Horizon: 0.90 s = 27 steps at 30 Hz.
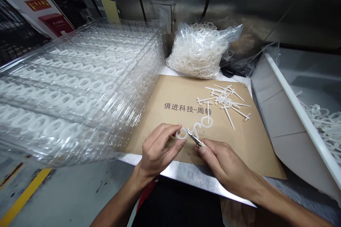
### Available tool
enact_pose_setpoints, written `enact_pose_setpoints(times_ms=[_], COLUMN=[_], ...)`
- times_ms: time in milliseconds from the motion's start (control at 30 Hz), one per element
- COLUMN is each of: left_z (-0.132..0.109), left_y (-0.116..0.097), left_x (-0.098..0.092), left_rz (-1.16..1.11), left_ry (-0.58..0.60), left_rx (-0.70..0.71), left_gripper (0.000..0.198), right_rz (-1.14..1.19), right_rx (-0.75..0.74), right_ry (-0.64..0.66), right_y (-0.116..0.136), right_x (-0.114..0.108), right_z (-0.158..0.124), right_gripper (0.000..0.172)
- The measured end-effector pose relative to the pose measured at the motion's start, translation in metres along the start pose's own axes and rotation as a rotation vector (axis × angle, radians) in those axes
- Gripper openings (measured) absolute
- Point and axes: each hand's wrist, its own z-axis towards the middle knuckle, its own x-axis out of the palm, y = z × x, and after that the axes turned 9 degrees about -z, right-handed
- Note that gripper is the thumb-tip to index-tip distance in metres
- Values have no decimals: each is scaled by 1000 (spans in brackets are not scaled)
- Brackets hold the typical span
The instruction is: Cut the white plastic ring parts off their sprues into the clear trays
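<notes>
Left hand (160, 147) pinches 1 white plastic ring (181, 133); right hand (226, 163) grips small side cutters (195, 139) against it. Cut runners (226, 101) lie heaped on kraft paper (239, 149); bagged rings (197, 51) and stacked clear trays (80, 78) of rings stand beside.

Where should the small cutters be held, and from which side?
Take the small cutters by their pale handle end, coming from the near side, as the right hand does: the narrow metal tips point forward at the white plastic ring, so they stay free.

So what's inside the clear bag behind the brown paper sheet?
The clear plastic bag holds a heap of white plastic rings; outer ones show through the film, deeper ones are covered.
</notes>
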Motion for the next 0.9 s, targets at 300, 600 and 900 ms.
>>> enact_pose_setpoints(times_ms=[300,600,900], left_z=[3,-1,-1], left_y=[-1,1,0], left_x=[0,-2,-3], left_rz=[0,2,6], left_ry=[-22,-79,-90], left_rx=[-39,-72,-77], left_gripper=[31,32,27], right_rz=[-34,1,31], right_rx=[27,12,6], right_ry=[-8,11,13], right_y=[-2,-4,-5], right_x=[1,-1,0], right_z=[2,2,2], right_gripper=[37,38,39])
